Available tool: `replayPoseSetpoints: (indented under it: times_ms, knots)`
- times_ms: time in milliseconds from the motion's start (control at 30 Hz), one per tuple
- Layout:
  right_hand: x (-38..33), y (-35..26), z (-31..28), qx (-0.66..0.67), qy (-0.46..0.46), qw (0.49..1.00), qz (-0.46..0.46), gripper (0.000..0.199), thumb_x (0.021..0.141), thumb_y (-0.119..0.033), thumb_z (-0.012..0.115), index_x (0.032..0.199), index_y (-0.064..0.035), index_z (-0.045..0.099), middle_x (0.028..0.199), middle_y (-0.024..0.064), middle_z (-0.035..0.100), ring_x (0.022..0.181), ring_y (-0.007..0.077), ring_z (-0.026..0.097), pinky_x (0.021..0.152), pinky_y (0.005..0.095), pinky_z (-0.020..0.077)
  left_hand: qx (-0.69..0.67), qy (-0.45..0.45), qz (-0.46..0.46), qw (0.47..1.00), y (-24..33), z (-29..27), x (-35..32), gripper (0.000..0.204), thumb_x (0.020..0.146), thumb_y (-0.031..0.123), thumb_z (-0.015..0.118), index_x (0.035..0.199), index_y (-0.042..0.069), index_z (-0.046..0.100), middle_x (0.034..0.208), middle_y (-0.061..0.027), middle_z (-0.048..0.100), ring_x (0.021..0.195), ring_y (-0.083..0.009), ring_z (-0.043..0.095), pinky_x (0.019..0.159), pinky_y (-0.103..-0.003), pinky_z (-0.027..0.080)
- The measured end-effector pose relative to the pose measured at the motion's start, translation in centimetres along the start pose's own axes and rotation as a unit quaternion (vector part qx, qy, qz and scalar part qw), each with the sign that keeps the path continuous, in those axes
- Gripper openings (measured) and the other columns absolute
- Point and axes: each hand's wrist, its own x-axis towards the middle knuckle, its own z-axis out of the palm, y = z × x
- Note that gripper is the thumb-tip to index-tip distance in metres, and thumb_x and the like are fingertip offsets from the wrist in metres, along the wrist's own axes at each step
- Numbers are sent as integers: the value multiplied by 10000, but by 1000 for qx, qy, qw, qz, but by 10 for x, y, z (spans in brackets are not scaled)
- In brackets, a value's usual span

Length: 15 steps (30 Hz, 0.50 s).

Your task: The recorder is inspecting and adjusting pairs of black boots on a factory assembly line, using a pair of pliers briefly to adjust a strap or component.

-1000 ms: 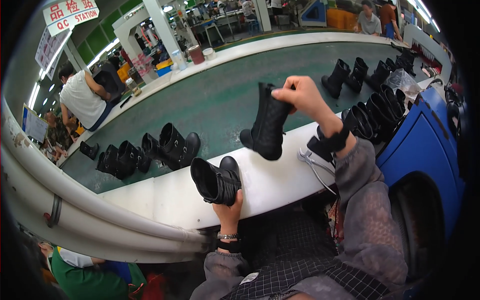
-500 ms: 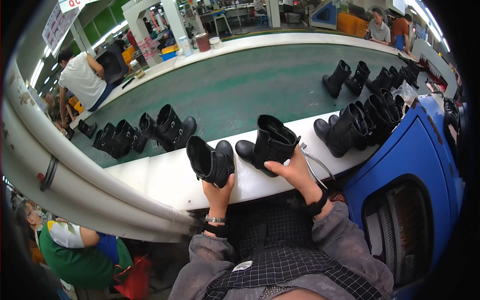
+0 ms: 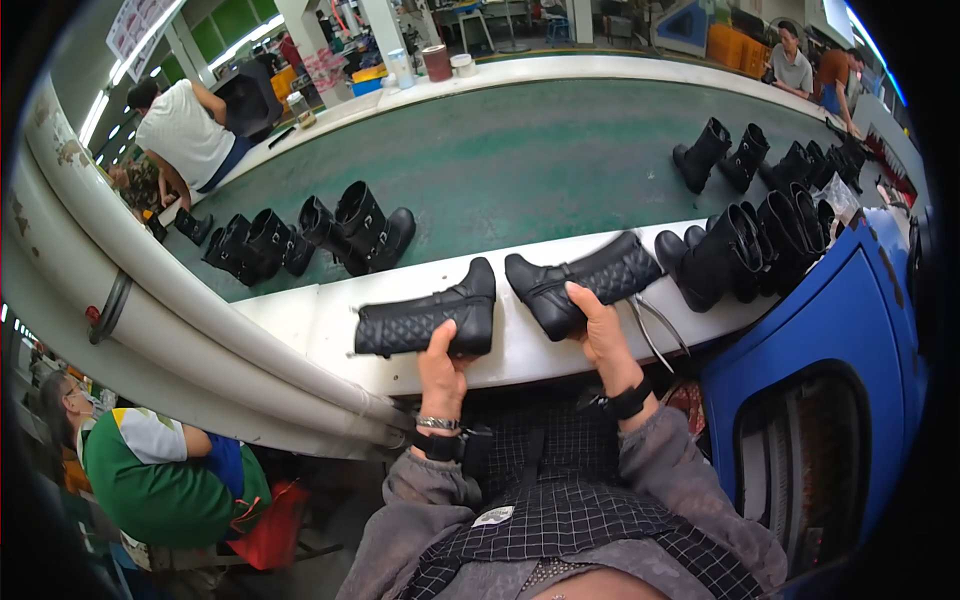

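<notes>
My left hand (image 3: 441, 368) is closed round the heel end of a black quilted boot (image 3: 420, 318). That boot lies on its side in the air, shaft pointing left and toe pointing away from me. In my right hand (image 3: 602, 335) is a second black boot (image 3: 585, 280), its quilted shaft tipped to the right and its toe toward the first boot. The two toes almost face each other above the white ledge (image 3: 330, 300). My fingers under both boots are mostly hidden; the thumbs show on top.
A green conveyor belt (image 3: 500, 160) runs beyond the ledge. Several buckled boots (image 3: 365, 228) stand on it at left, more (image 3: 708, 155) at far right. A close group of black boots (image 3: 715, 262) stands right of my hand, near pliers (image 3: 655, 335) and a blue machine (image 3: 820, 320). White pipes (image 3: 200, 300) cross at left.
Both boots have been tipped from upright onto their sides, the left shaft swinging left and the right shaft swinging right. The whole view has shifted slightly. Both hands keep their hold.
</notes>
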Motion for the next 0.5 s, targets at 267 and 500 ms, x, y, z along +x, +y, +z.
replayPoseSetpoints:
  times_ms: [267,500]
  knots:
    - [-23,43,5,130,-1,991,33,303,868,-139,676,1149,-37,623,1084,82,669,983,206,656,859,397,544,-97,-19,-18,995,-25,5,-16,303,882,155,650,1156,30,620,1117,-95,660,1000,-232,660,839,-397,565]
    - [-24,42,0,124,-55,991,-15,394,857,-95,647,1241,-55,570,1182,85,643,1101,226,623,980,411,494,-113,-76,-12,991,-27,-1,-13,377,901,98,646,1266,71,557,1234,-69,607,1120,-204,599,977,-387,494]
